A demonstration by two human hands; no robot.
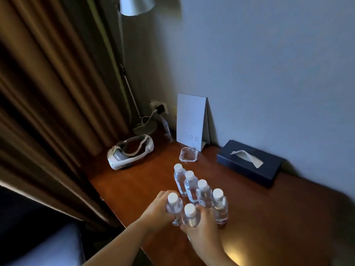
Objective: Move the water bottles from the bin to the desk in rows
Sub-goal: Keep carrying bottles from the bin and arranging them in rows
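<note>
Fingers of the left hand (156, 208) curl around one clear plastic bottle (173, 207); fingers of the right hand (201, 227) wrap a second bottle (190, 215) just beside it. Both stand upright, white-capped, on the glossy brown table (259, 217), starting a second row directly in front of four smooth bottles (199, 187) standing in a diagonal line.

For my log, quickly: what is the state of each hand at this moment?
Left hand: closed around the left water bottle of the near pair.
Right hand: closed around the right water bottle of the near pair.
</note>
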